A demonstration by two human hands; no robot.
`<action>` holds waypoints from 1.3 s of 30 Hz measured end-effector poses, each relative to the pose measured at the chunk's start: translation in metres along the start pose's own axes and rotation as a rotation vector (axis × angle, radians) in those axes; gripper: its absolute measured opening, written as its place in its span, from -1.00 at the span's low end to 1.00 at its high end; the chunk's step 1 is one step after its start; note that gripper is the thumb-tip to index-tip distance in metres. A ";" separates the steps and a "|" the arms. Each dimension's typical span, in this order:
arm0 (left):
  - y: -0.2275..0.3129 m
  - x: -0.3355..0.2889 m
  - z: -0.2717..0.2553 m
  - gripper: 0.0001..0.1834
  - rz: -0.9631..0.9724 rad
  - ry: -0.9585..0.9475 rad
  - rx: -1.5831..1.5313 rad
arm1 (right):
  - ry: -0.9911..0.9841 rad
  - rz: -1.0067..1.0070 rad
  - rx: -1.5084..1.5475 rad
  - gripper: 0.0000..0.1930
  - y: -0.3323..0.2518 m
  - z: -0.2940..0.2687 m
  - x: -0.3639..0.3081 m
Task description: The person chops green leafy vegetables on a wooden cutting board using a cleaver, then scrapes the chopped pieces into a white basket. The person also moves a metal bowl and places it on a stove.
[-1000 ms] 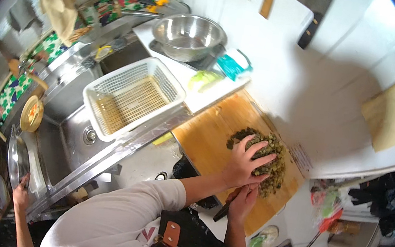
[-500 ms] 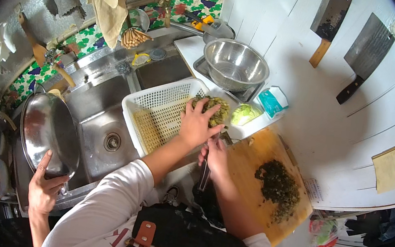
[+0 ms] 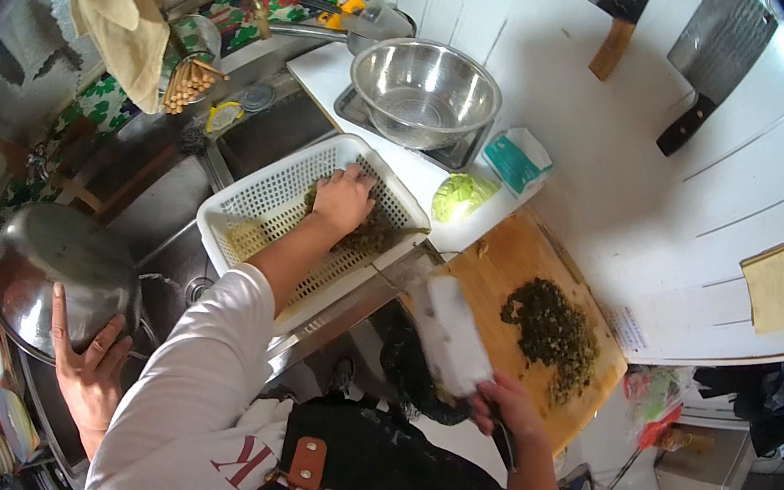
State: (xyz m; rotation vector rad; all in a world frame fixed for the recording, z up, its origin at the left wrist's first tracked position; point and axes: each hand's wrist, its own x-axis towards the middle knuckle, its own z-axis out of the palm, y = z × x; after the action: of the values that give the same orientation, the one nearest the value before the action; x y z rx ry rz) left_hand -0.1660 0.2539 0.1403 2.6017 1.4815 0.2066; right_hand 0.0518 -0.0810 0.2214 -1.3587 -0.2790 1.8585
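My left hand (image 3: 343, 200) is down inside the white perforated basket (image 3: 214, 228), its fingers apart over a heap of chopped greens (image 3: 375, 235). My right hand (image 3: 501, 408) grips the dark handle of a cleaver, and the broad cleaver blade (image 3: 451, 342), blurred by motion, hangs over the near left edge of the wooden cutting board (image 3: 510, 247). A pile of dark chopped greens (image 3: 552, 336) lies on the board. At the left, another person's hand (image 3: 87, 361) rests on a tilted metal bowl (image 3: 58, 268) over the sink.
A steel bowl (image 3: 425, 97) stands on a tray at the back, beside a pale green vegetable (image 3: 464, 198) and a teal-and-white packet (image 3: 518, 160). Two cleavers hang on the white wall, one with a black handle (image 3: 687, 124). A bundle of wooden sticks (image 3: 192, 87) stands by the sink.
The greens went from the cleaver and my left hand into the basket. My right hand swung the cleaver right and nearer me. The other person's metal bowl shifted left in view.
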 end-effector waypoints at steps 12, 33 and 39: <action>0.045 0.021 0.046 -0.80 0.238 -0.316 -0.435 | 0.539 -0.299 0.258 -0.89 0.114 -0.096 -0.085; 0.096 -0.010 0.044 -0.91 0.807 -0.013 0.191 | 0.586 -0.382 0.248 -0.81 0.125 -0.106 -0.103; 0.082 0.000 -0.031 -0.90 0.572 0.085 -0.204 | 0.631 -0.376 0.307 -0.80 0.128 -0.108 -0.107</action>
State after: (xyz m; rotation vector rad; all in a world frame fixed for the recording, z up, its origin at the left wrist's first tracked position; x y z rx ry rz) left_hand -0.1027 0.2139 0.1866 2.7955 0.6512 0.5011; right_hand 0.0973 -0.2698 0.1774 -1.4750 0.0756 1.0479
